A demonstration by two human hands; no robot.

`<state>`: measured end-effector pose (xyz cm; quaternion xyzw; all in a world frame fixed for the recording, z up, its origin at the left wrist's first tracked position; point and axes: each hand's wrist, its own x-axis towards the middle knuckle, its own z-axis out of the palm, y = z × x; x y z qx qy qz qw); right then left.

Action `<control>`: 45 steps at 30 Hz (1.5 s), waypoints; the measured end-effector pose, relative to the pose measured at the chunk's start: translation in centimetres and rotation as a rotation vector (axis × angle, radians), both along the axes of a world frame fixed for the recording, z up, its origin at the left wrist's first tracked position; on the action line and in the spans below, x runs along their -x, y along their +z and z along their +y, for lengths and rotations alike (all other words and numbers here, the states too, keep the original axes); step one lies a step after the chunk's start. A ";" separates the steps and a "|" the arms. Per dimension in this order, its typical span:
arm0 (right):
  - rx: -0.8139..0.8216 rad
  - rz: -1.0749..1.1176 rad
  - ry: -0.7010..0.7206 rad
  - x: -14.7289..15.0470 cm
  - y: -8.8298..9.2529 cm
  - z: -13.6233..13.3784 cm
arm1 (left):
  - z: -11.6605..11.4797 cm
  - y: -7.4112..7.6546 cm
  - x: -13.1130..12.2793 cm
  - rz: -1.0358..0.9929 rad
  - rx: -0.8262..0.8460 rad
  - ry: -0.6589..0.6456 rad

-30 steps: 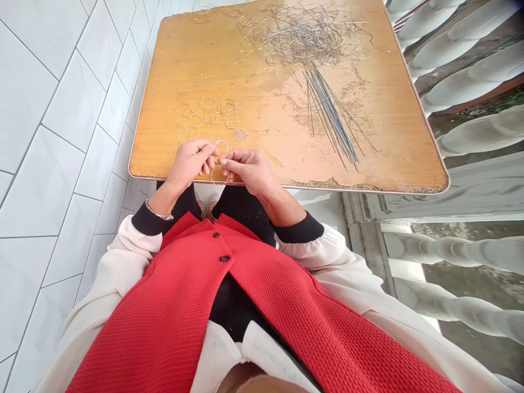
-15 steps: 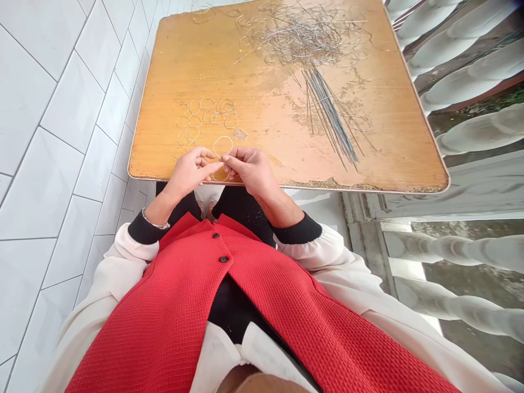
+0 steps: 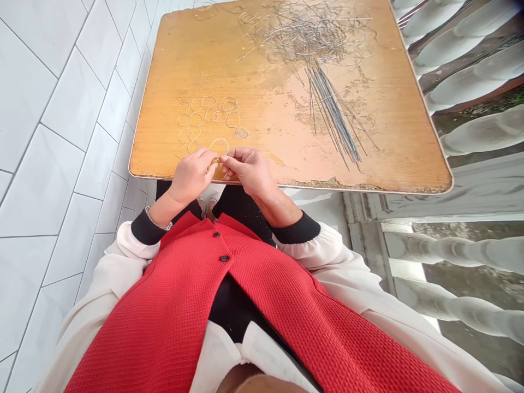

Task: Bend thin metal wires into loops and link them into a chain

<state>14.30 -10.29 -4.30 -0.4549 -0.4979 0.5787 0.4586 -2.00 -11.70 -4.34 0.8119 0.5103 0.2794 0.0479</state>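
Pinching wire loop [image 3: 219, 138] between left hand [image 3: 191, 176] and right hand [image 3: 245, 172] | fingers [image 3: 224, 160] pressing together on it | loop extending toward frame top, near lower edge of counter [image 3: 184, 65] | right hand lying marginally nearer

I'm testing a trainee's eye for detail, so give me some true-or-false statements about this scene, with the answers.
1. The left hand and right hand pinch a wire loop near the table's near edge. True.
2. A bracelet sits on the right wrist. False: the bracelet is on the left wrist.
3. The wire tangle lies in a tray. False: the wire tangle lies directly on the table, at its far end.
4. A bundle of straight wires lies on the table, right of the hands. True.
5. The vest is blue. False: the vest is red.
6. Small wire rings lie on the table beyond the left hand. True.
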 end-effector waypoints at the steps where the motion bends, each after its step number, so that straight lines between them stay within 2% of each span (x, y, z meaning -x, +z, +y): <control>1: -0.001 -0.001 -0.004 0.0 0.0 0.0 | 0.1 -0.2 0.1 -0.063 0.023 -0.006; 7: -0.002 -0.048 0.001 -0.4 0.0 -0.1 | 1.1 0.0 0.0 -0.599 0.317 0.103; 11: 0.034 -0.062 0.045 -0.5 -0.1 -0.4 | 1.7 1.0 -0.6 -0.770 0.466 0.142; 19: 0.037 -0.033 0.068 -0.4 -0.2 -0.5 | 2.0 1.9 -0.6 -0.773 0.510 0.123; 23: 0.075 0.009 0.037 -0.2 0.0 -0.4 | 1.7 2.0 -0.7 -0.813 0.515 0.171; 30: -0.036 -0.021 -0.010 -0.6 -0.4 0.6 | -0.2 2.1 -0.7 -0.823 0.776 0.161; 37: 0.068 0.086 0.010 -1.1 -0.4 -1.0 | -0.1 1.2 -0.7 -0.910 0.640 0.231; 40: 0.061 0.096 0.052 -0.6 -0.7 -1.7 | 0.1 0.3 -0.6 -0.794 0.511 0.252; 43: 0.018 0.079 0.035 0.0 -1.0 -1.7 | 0.0 -0.5 -0.6 -0.644 0.326 0.264; 45: -0.003 0.089 -0.004 0.4 -1.0 -1.6 | 0.0 -0.5 -0.6 -0.631 0.306 0.262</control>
